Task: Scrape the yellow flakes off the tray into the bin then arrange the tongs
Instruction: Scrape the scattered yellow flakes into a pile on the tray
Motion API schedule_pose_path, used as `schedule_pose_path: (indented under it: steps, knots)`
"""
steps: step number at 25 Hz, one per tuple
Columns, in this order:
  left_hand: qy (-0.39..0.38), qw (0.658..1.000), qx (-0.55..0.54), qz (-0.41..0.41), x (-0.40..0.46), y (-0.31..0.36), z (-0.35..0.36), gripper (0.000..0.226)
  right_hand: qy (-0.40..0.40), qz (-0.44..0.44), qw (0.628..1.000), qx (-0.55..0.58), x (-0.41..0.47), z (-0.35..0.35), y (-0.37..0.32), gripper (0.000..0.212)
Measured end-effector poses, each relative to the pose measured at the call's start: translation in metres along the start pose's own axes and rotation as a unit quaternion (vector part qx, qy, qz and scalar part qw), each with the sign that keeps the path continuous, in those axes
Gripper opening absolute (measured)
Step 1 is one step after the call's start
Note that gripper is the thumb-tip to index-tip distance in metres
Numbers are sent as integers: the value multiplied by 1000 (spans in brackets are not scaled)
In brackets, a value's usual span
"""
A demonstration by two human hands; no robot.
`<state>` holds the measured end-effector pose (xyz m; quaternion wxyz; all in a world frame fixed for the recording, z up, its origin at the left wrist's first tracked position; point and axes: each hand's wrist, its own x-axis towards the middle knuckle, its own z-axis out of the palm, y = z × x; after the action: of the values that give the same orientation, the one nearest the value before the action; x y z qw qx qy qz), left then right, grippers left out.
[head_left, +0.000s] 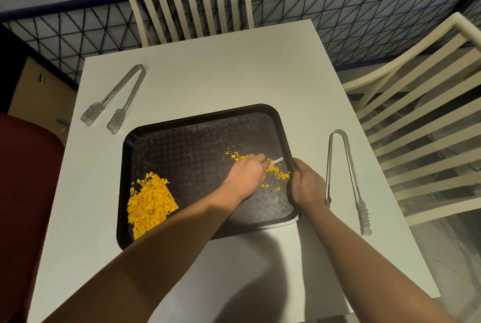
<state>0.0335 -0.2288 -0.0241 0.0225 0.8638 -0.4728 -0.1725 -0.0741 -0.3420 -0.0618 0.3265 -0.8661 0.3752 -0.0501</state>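
A black tray (197, 145) lies on the white table (234, 70). A big heap of yellow flakes (149, 201) sits in its near left corner. A thin scatter of flakes (279, 174) lies near the right rim. My left hand (247, 175) reaches across the tray and grips a thin white scraper (276, 161) over that scatter. My right hand (307, 186) grips the tray's right rim. One pair of clear tongs (117, 98) lies at the table's far left. A second pair of tongs (346, 179) lies right of the tray.
A dark red bin (26, 192) stands left of the table. A white slatted chair (187, 2) is at the far side and another chair (421, 114) at the right. A dark wire fence (351, 10) runs behind.
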Motion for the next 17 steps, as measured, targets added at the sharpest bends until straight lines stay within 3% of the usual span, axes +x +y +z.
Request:
schedule_pose_path:
  steps: [2,5,8,11,15,17]
  knots:
    - [20,999,-46,-2,-23,2,11,36,0,9,1000,7,1,0,0,53]
    - [-31,997,-55,53,-57,8,24,37,-3,11,1000,3,1,1,1,55]
    - [5,995,-60,75,-67,16,33,33,-5,12,1000,1,2,1,1,57]
    - [-62,995,-78,30,-60,24,37,39,-2,10,1000,0,1,3,2,57]
    - [0,987,-127,-94,-49,21,39,37,1,12,1000,5,2,4,5,57]
    - [24,982,-150,-115,-50,24,42,36,6,13,1000,13,2,4,6,58]
